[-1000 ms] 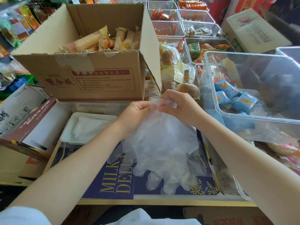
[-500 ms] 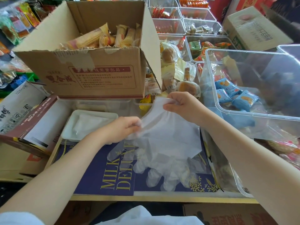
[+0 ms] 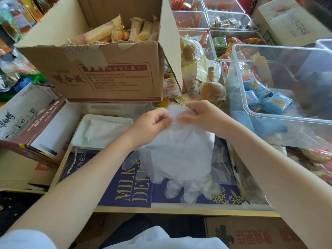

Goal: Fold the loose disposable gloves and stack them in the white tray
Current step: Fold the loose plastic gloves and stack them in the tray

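1. Nearest the viewer, a pale wooden counter edge (image 3: 179,210) runs left to right, with a brown printed carton (image 3: 251,234) below it.
2. On the counter lies a dark blue box lid (image 3: 125,191) with yellow lettering that reads "MILK".
3. A clear disposable glove (image 3: 179,159) drapes over that lid. Its long axis runs near to far: the fingers point toward the viewer and the cuff points away.
4. More loose clear gloves (image 3: 221,159) lie under and just to the right of it.
5. The left hand (image 3: 152,124) and the right hand (image 3: 203,115) meet at the far end of the glove, and each pinches the cuff between curled fingers and thumb.
6. Left of the left hand sits the white tray (image 3: 79,133), with folded clear gloves (image 3: 102,130) lying flat inside.
7. Left of the tray stands an open brown and white box (image 3: 36,130).
8. Behind the hands stands a large open cardboard box (image 3: 111,76) of wrapped snacks.
9. To the right is a big clear plastic bin (image 3: 280,112) holding blue snack packets (image 3: 264,97).
10. Farther back, rows of clear bins (image 3: 230,17) hold sweets, as in a crowded shop.
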`<state>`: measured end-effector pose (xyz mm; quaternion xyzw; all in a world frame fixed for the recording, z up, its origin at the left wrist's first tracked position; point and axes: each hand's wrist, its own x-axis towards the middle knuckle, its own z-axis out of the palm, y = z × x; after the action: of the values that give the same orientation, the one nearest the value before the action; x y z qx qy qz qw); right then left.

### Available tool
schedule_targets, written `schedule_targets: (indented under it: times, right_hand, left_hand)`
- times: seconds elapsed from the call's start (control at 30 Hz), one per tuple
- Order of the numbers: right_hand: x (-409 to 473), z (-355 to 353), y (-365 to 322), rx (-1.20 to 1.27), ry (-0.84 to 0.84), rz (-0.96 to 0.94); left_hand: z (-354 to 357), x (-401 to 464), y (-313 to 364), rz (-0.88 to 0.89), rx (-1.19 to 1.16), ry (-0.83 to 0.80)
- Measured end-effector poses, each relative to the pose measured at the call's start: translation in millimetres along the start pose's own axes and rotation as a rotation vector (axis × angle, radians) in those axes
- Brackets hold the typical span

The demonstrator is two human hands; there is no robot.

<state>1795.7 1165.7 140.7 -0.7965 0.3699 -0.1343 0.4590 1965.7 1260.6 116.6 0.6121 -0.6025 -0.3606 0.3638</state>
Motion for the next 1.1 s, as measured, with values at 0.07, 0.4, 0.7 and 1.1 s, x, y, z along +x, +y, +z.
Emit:
schedule_targets:
  times: [0.07,0.4,0.7,1.1]
  right_hand:
    - [-5,-7,11,0.093,-0.101,0.096]
    - [-6,39,91,0.405,-0.193,0.39]
    - [-32,124,122,-0.199,0.048,0.438]
    - [-16,144,116,-0.085,0.209,0.394]
  left_hand:
    - [-2,-5,-1,-0.001,-0.125,0.021]
    - [22,-23,-99,-0.55,-0.222,0.257]
    - [53,-39,-198,-0.804,-0.155,0.161]
    - [25,-27,-168,-0.459,-0.112,0.019]
